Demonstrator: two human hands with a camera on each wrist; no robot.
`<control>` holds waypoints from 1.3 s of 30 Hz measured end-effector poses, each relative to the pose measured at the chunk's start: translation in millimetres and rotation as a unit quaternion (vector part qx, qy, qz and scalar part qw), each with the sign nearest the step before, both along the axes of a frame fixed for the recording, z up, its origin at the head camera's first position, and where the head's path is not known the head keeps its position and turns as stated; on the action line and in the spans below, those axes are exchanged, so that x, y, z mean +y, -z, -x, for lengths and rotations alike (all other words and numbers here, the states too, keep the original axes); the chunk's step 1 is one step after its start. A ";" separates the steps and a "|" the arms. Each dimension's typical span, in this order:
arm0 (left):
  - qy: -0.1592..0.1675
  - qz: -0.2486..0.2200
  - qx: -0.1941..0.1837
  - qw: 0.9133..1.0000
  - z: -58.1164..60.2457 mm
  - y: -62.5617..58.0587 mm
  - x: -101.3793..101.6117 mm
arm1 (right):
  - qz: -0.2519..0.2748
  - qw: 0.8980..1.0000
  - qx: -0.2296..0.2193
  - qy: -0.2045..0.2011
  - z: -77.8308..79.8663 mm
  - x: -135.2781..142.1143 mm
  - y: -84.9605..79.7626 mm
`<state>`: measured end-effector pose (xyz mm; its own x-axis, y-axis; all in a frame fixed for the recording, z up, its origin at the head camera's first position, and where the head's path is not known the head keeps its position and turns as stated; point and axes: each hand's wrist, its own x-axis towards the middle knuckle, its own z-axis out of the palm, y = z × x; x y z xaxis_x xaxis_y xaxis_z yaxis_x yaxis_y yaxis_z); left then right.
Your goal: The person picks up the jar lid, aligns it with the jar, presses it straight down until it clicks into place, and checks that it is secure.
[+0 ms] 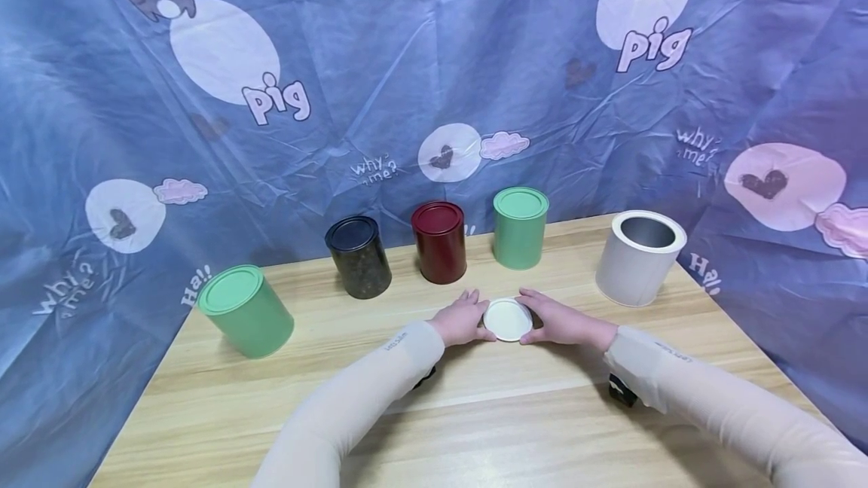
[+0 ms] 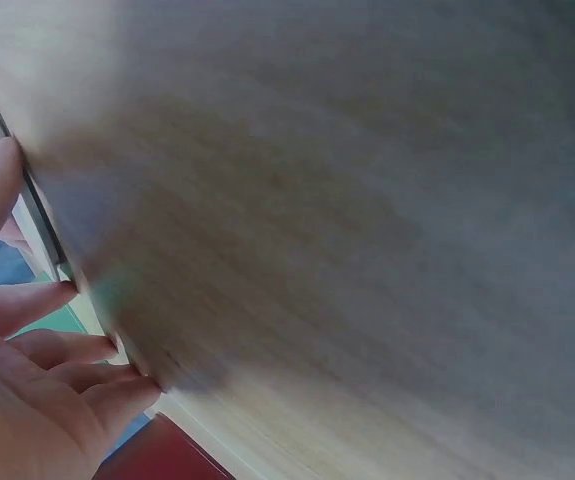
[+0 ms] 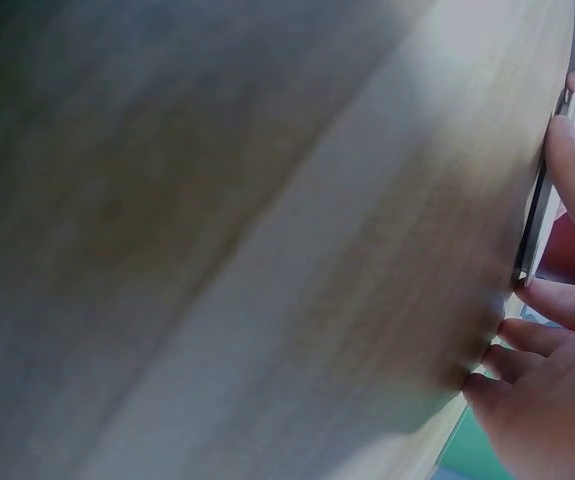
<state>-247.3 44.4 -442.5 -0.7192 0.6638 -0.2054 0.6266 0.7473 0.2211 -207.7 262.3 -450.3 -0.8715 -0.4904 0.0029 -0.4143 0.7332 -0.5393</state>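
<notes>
A round white can lid [image 1: 508, 320] lies flat, low over the wooden table, with a hand at either side. My left hand [image 1: 462, 318] grips its left edge with thumb and index finger; the other fingers spread onto the tabletop. From the right, my right hand [image 1: 557, 320] holds the opposite edge the same way. In the left wrist view the lid shows as a thin rim [image 2: 42, 215] beside the thumb. The right wrist view catches the same rim [image 3: 537, 220] between thumb and index fingertip. Nearest on the right stands a white can [image 1: 627, 269] with its top uncovered.
Along the back stand a black lidded can [image 1: 362, 266], a dark red one [image 1: 442, 251] and a green one [image 1: 519, 236]. Another green can [image 1: 254, 318] stands at the left edge of the table [image 1: 475, 435]. A blue printed cloth [image 1: 380, 59] hangs behind and at the sides.
</notes>
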 end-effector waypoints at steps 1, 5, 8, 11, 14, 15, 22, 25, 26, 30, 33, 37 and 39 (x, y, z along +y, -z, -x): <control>-0.001 0.001 -0.002 1.000 0.3 -0.1 0.4 | 0.000 1.000 0.002 0.000 0.1 -0.1 0.1; -0.005 0.005 -0.005 1.000 1.2 0.6 2.0 | 0.009 1.000 0.004 -0.002 -0.8 0.1 0.7; 0.000 0.011 -0.003 1.000 2.3 1.1 3.3 | 0.016 1.000 -0.001 -0.001 -1.4 1.7 2.3; 0.006 0.012 -0.001 1.000 3.5 -0.3 4.2 | 0.020 1.000 -0.009 0.006 -1.5 3.1 2.8; 0.008 0.010 -0.003 1.000 4.6 -3.4 4.4 | 0.019 1.000 -0.014 0.016 -1.4 3.5 0.6; 0.008 0.008 -0.004 1.000 4.9 -4.2 4.3 | 0.019 1.000 -0.014 0.018 -1.2 3.5 -0.2; 0.011 -0.005 -0.016 1.000 8.8 -5.0 4.4 | 0.029 0.999 -0.011 0.021 0.0 5.8 0.2; 0.016 -0.015 -0.023 0.999 9.7 -5.3 4.6 | 0.040 0.999 -0.007 0.020 0.7 8.5 1.6; 0.018 -0.020 -0.025 0.999 10.0 -5.6 4.6 | 0.046 0.999 -0.007 0.020 0.9 9.6 1.6; 0.032 -0.045 -0.027 0.998 10.6 -9.3 5.1 | 0.058 0.998 -0.003 0.018 0.3 13.7 -2.4; 0.039 -0.066 -0.032 0.997 11.3 -14.1 6.1 | 0.064 0.998 0.004 0.020 -1.0 16.5 -7.1; 0.035 -0.093 -0.038 0.994 11.7 -19.8 8.1 | 0.077 0.996 0.023 0.026 -3.2 20.9 -14.4; 0.034 -0.107 -0.040 0.993 12.9 -22.2 9.3 | 0.085 0.996 0.028 0.031 -4.2 23.7 -19.3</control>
<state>-260.1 53.7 -420.3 -0.6587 0.7446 -0.1082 0.6480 0.6345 0.4212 -203.5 285.9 -431.0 -0.8962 -0.4243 0.1298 -0.4037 0.6583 -0.6353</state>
